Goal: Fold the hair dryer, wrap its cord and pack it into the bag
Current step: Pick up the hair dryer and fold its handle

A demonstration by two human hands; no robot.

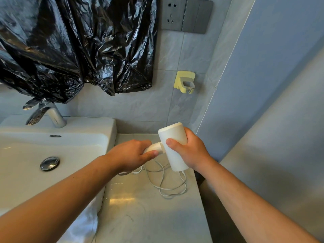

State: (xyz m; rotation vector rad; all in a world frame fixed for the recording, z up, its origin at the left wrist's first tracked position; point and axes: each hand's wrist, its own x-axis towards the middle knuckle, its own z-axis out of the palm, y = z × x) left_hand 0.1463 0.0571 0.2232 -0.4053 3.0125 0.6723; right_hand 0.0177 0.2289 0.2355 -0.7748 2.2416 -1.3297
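**Hair dryer held in both hands above the counter**

Hair dryer, white and smooth, sits between my two hands over the pale stone counter. My right hand is wrapped around its barrel, thumb laid across the near face and fingers curled behind, so the barrel stands nearly upright with its rounded end pointing up and away from me. My left hand is closed over the handle, which sticks out sideways from the barrel toward that hand; only a short stub of it shows between my fingers and the body. I cannot tell from here how far the handle is folded.

Below my right hand the white cord drops from the lower end of the dryer and lies in loose, tangled loops on the counter, spreading under and between both wrists. It is not wound around anything.

To the left of my left hand is the white sink, with its chrome drain plug in the basin and a chrome faucet at the back. Above the faucet, well beyond my left hand, crinkled black plastic sheeting hangs against the tiled wall. Farther from me than my right hand, on the wall, a yellow wall holder is stuck to the tile, and higher still is a grey wall socket beside a grey switch plate.
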